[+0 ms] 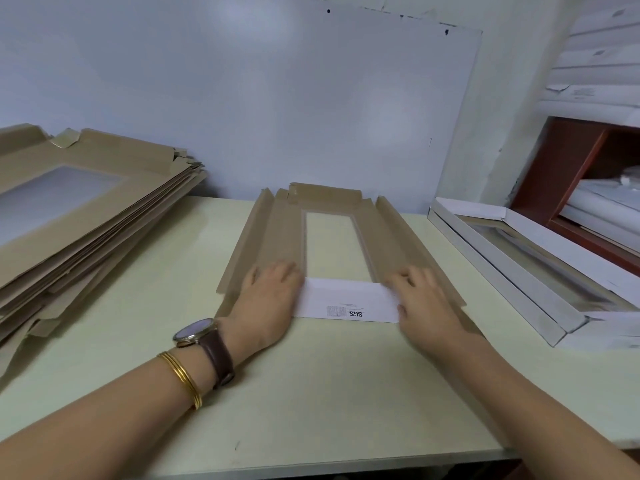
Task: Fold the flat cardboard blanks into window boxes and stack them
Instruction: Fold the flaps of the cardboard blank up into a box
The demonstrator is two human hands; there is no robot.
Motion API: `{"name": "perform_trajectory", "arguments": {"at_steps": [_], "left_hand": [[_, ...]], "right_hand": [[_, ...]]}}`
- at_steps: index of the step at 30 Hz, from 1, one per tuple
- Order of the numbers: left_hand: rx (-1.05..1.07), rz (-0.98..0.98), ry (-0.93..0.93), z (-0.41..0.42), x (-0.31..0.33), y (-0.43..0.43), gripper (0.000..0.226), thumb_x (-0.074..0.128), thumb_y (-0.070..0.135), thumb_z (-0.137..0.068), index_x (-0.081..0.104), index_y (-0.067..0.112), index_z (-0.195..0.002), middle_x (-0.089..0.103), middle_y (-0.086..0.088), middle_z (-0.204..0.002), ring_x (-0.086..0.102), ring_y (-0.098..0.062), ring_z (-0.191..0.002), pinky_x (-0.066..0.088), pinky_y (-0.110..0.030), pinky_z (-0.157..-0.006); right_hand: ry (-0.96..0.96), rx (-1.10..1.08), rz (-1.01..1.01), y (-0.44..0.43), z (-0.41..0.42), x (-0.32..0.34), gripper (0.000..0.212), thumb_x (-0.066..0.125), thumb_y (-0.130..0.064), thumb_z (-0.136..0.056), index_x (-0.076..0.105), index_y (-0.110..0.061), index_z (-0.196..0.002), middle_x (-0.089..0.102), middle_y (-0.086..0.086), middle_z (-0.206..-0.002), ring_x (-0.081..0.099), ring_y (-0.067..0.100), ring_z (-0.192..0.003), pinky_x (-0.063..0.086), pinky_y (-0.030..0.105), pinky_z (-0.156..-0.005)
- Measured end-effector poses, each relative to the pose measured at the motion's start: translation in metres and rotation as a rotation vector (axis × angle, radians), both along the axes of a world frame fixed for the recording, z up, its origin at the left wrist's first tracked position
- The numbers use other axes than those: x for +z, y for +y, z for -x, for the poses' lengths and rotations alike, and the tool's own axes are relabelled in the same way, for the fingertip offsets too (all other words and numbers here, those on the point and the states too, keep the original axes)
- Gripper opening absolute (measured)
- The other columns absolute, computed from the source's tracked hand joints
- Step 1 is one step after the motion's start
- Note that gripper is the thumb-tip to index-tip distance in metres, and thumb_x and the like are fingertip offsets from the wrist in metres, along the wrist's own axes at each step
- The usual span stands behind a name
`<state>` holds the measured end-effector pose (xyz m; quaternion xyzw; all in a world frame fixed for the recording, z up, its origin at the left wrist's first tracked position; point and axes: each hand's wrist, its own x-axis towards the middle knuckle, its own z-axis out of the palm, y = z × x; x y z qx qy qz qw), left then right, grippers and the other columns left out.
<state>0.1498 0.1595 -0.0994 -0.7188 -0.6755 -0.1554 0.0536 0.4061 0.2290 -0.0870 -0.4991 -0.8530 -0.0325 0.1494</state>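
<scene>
Nearest to me are two bare forearms, the left one wearing a wristwatch (199,332) and gold bangles (181,379). Past them, the left hand (266,299) and right hand (426,303) lie palm-down on a brown cardboard blank (277,233) spread flat in the middle of the bench (311,393), its window hole showing the bench through it. Both hands have their fingers (282,271) stretched out and pressing, gripping nothing that I can see, though the tips are blurred. They cover the blank's near corners, and between them sits a white flap (346,299) folded over; beyond "SGS" I cannot read its print. On the left, a pile of flat blanks (86,216) runs out of view. On the right, white window boxes (519,271) lie stacked near the bench's edge, also cut off. Behind the blank a white panel (277,98) leans on the wall, and a brown shelf (571,174) holds pale things I cannot make out.
</scene>
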Motion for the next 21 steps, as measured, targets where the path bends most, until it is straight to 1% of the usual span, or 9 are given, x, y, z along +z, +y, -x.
{"name": "perform_trajectory", "arguments": {"at_steps": [1,3,6,9,11,12,15,18,21], "left_hand": [[-0.062,-0.007,0.066,-0.004,-0.001,0.002,0.051,0.032,0.007,-0.094,0.035,0.017,-0.143,0.024,-0.002,-0.155,0.016,-0.017,-0.146,0.007,-0.038,-0.117],[-0.166,0.027,0.079,-0.014,-0.002,0.007,0.050,0.031,0.005,-0.095,0.037,0.010,-0.144,0.024,-0.003,-0.157,0.012,-0.017,-0.148,0.005,-0.029,-0.117],[-0.263,0.095,0.017,-0.033,-0.005,0.013,0.051,0.033,0.008,-0.097,0.028,0.003,-0.148,0.022,-0.010,-0.158,0.016,-0.019,-0.147,0.002,-0.022,-0.115],[-0.212,0.178,-0.056,-0.042,-0.004,0.013,0.054,0.031,0.022,-0.103,0.017,0.001,-0.151,0.013,-0.015,-0.160,0.012,-0.023,-0.147,-0.002,-0.025,-0.116],[-0.200,0.286,0.051,-0.043,-0.005,0.012,0.058,0.020,0.029,-0.105,0.000,0.003,-0.152,0.000,-0.014,-0.161,-0.002,-0.023,-0.149,-0.014,-0.021,-0.111],[-0.180,0.333,0.106,-0.042,-0.006,0.011,0.060,0.016,0.032,-0.104,-0.005,0.003,-0.152,-0.005,-0.014,-0.161,-0.007,-0.023,-0.149,-0.015,-0.024,-0.113],[-0.108,0.419,0.163,-0.043,-0.006,0.012,0.065,0.011,0.040,-0.103,-0.009,0.000,-0.151,-0.011,-0.015,-0.160,-0.013,-0.024,-0.148,-0.005,-0.036,-0.121],[-0.050,0.471,0.086,-0.044,-0.003,0.012,0.074,0.009,0.051,-0.100,-0.010,-0.001,-0.150,-0.014,-0.015,-0.160,-0.015,-0.022,-0.148,-0.007,-0.034,-0.120],[0.009,0.498,0.035,-0.037,0.001,0.012,0.086,0.009,0.063,-0.096,-0.012,-0.001,-0.149,-0.016,-0.014,-0.159,-0.017,-0.023,-0.147,-0.009,-0.034,-0.118]], "right_hand": [[-0.014,0.052,0.013,-0.001,0.007,0.000,0.058,0.043,0.005,-0.079,0.049,-0.021,-0.131,0.043,-0.001,-0.131,0.034,0.022,-0.121,0.036,0.035,-0.093],[-0.020,0.159,0.075,-0.002,0.023,-0.002,0.059,0.041,0.004,-0.084,0.047,-0.018,-0.138,0.042,0.000,-0.141,0.031,0.021,-0.131,0.032,0.036,-0.105],[0.043,0.284,0.204,-0.010,0.050,-0.013,0.043,0.033,-0.022,-0.104,0.039,-0.014,-0.146,0.033,0.002,-0.155,0.020,0.014,-0.146,0.015,0.028,-0.118],[0.089,0.271,0.381,-0.017,0.064,-0.018,0.055,0.021,-0.042,-0.105,0.026,-0.013,-0.152,0.020,0.001,-0.161,0.007,0.012,-0.149,0.003,0.025,-0.118],[-0.007,0.265,0.347,-0.018,0.063,-0.019,0.059,0.017,-0.044,-0.104,0.016,-0.013,-0.155,0.011,0.002,-0.163,0.003,0.014,-0.150,0.000,0.029,-0.121],[-0.046,0.268,0.324,-0.018,0.062,-0.020,0.060,0.016,-0.045,-0.104,0.013,-0.013,-0.155,0.008,0.002,-0.163,0.002,0.015,-0.150,0.000,0.031,-0.121],[-0.106,0.251,0.363,-0.017,0.056,-0.019,0.065,0.015,-0.049,-0.103,0.006,-0.013,-0.155,0.001,0.001,-0.164,-0.004,0.012,-0.150,-0.002,0.030,-0.121],[-0.141,0.191,0.461,-0.013,0.046,-0.015,0.071,0.014,-0.056,-0.101,-0.001,-0.013,-0.155,-0.008,-0.003,-0.163,-0.010,0.005,-0.148,-0.005,0.027,-0.120],[-0.154,0.105,0.477,-0.005,0.027,-0.010,0.077,0.014,-0.061,-0.098,0.000,-0.012,-0.155,-0.007,-0.003,-0.163,-0.009,0.008,-0.149,-0.003,0.028,-0.120]]}}
